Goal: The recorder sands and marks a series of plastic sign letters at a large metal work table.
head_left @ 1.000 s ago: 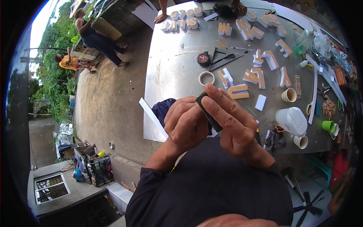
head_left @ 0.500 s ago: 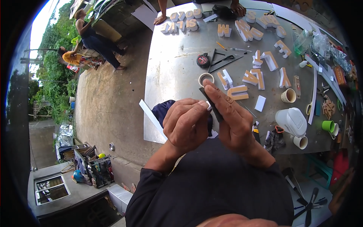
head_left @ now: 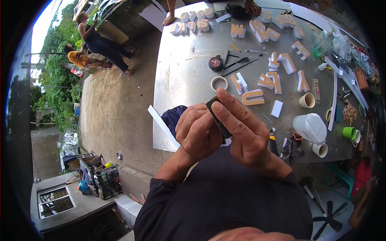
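Observation:
Above the table's near edge, my two hands meet in front of my dark shirt. My right hand presses a dark flat strip, which looks like a sanding pad, between its fingers and thumb, with its fingers stretched along it. My left hand is curled closed against the other side of the strip. What its fingertips pinch is hidden now; a small white piece showed there earlier. Just beyond my fingertips lies a roll of tape. Block letters with tan faces and white sides stand past it.
A tape measure, a set square and a pencil lie mid-table. To the right are a white lidded container, cups and scissors. Another person's hands rest at the far edge. Dark blue cloth lies left.
The dark strip has shifted toward my left hand and tilted, covering the small white piece. My right fingers have spread a little and moved with it.

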A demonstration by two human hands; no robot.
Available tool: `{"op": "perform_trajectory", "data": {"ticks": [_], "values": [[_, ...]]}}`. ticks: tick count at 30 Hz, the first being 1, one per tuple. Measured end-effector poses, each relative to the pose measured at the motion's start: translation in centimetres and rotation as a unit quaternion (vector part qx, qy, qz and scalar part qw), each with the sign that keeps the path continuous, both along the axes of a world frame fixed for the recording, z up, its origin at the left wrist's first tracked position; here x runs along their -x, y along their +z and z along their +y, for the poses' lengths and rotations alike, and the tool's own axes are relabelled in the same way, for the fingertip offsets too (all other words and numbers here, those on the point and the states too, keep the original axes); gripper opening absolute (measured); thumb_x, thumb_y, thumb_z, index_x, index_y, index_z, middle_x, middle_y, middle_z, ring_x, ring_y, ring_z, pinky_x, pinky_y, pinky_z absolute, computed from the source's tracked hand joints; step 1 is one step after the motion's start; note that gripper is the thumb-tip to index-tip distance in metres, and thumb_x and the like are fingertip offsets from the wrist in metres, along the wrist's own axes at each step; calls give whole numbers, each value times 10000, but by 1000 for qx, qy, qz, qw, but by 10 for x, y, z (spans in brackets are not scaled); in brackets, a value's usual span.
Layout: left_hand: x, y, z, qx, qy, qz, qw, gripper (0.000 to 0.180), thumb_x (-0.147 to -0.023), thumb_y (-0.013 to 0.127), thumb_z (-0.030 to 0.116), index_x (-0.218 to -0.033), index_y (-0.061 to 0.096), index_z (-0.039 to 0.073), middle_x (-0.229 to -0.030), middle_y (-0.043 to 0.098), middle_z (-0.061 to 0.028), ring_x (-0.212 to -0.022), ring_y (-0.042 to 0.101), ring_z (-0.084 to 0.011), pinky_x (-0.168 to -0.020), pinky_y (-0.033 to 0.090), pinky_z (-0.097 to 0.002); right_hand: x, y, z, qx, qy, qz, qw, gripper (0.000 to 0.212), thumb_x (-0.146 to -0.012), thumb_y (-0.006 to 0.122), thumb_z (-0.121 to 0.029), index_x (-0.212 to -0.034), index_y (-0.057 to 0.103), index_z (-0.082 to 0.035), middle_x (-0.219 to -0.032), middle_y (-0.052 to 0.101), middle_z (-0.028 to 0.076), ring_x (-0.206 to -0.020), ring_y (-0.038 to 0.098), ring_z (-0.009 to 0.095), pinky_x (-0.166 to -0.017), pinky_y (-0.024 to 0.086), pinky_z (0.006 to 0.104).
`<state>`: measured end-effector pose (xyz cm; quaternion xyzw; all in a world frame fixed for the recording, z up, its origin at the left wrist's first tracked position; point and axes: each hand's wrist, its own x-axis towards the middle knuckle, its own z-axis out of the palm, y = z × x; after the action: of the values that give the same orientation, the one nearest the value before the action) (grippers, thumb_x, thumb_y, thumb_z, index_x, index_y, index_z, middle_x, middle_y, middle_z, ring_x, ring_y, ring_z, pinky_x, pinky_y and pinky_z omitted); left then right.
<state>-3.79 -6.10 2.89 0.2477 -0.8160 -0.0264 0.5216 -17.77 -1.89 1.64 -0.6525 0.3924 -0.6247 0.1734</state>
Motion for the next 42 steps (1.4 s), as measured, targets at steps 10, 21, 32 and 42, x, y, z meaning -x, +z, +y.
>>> {"op": "perform_trajectory", "data": {"ticks": [10, 21, 32, 42], "values": [[-13, 29, 24, -511, -171, 361, 762, 136, -907, 674, -6, -985, 565, 9, -874, 640, -32, -792, 596, -48, -709, 493, -197, 34, -17, 21, -241, -68, -197, 948, 363, -1007, 465, -24, -1351, 525, 73, -1365, 580, 173, -1167, 594, 181, -1018, 444, 310], [-15, 29, 31, -590, -217, 386, 675, 171, -882, 690, -23, -997, 574, 26, -880, 672, -31, -783, 623, -48, -701, 510, -205, 40, -28, 36, -184, -67, -230, 953, 383, -1004, 451, -10, -1367, 474, 108, -1452, 485, 202, -1269, 531, 230, -1080, 401, 366], [-10, 18, 32, -679, -307, 423, 515, 175, -956, 651, 127, -1068, 572, 18, -913, 668, -87, -769, 663, -148, -681, 545, -270, 36, -22, 40, -196, -61, -193, 959, 397, -991, 426, 16, -1374, 470, 112, -1414, 527, 198, -1274, 528, 225, -1092, 375, 346], [2, -14, 26, -340, -62, 191, 919, 221, -819, 706, -110, -1002, 630, -13, -868, 662, -83, -788, 622, -146, -671, 492, -256, 22, -11, 27, -143, -8, -117, 983, 487, -906, 422, 116, -1382, 504, 52, -1350, 581, 226, -1267, 562, 307, -1045, 439, 352]]}}
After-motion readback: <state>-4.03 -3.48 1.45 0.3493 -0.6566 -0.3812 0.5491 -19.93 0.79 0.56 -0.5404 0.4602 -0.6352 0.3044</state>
